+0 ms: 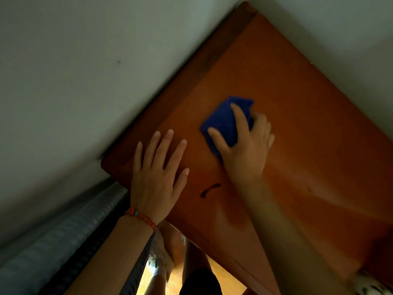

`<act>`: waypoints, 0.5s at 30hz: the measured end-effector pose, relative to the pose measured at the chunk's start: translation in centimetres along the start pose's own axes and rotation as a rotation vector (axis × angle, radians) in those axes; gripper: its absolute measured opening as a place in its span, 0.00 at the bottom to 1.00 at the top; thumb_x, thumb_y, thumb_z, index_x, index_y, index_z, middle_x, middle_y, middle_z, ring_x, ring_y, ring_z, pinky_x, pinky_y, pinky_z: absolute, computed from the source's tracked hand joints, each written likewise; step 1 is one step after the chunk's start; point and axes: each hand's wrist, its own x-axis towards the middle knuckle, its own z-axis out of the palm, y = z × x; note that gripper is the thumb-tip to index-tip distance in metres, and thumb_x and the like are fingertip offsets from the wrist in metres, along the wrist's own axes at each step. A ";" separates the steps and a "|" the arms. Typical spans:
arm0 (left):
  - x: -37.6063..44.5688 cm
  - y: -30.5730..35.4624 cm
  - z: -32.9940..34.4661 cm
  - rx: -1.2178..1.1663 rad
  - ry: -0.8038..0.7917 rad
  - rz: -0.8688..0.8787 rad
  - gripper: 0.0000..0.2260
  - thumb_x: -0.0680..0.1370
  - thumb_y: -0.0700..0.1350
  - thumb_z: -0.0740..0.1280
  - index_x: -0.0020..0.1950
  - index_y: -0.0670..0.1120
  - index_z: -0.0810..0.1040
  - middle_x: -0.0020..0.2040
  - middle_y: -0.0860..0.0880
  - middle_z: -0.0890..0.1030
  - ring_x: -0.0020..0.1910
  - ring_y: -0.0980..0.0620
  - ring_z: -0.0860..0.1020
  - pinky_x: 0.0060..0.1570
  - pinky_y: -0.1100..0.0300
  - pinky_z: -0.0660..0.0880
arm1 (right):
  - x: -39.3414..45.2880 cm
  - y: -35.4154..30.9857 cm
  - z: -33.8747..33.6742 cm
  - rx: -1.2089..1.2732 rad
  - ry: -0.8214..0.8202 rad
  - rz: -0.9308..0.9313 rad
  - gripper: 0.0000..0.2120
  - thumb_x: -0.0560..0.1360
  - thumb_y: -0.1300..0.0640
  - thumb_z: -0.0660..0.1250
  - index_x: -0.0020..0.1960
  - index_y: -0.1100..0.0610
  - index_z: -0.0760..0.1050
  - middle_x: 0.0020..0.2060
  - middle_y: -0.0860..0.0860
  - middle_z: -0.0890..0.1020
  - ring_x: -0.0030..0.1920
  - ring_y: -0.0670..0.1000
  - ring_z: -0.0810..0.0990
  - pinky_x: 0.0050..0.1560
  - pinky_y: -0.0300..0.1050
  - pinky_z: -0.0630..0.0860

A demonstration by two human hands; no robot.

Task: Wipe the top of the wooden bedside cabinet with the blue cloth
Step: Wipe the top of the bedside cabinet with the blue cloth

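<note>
Nearest the camera, at the bottom of my view, I see bare legs over a yellow wood floor, and at my left the edge of a grey ribbed mattress. Above that, both forearms reach onto the wooden cabinet top, an orange-brown slab set into the corner of pale walls. My left hand lies flat on the near left part of the top, fingers straight and spread apart, holding nothing; a red bead bracelet circles its wrist. Just beside that hand, a short dark mark sits on the wood. Farther in, my right hand presses the blue cloth against the middle of the top, thumb and forefinger splayed over the cloth, the other fingers curled around its right edge. A darker strip runs along the far left edge by the wall.
</note>
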 end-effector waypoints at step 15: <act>-4.0 -2.5 0.2 0.049 -0.006 0.083 0.23 0.77 0.53 0.56 0.70 0.47 0.63 0.70 0.40 0.66 0.69 0.40 0.60 0.66 0.41 0.54 | -6.1 -2.0 0.4 0.014 -0.067 0.000 0.30 0.71 0.36 0.60 0.67 0.52 0.65 0.58 0.60 0.71 0.55 0.55 0.66 0.53 0.49 0.62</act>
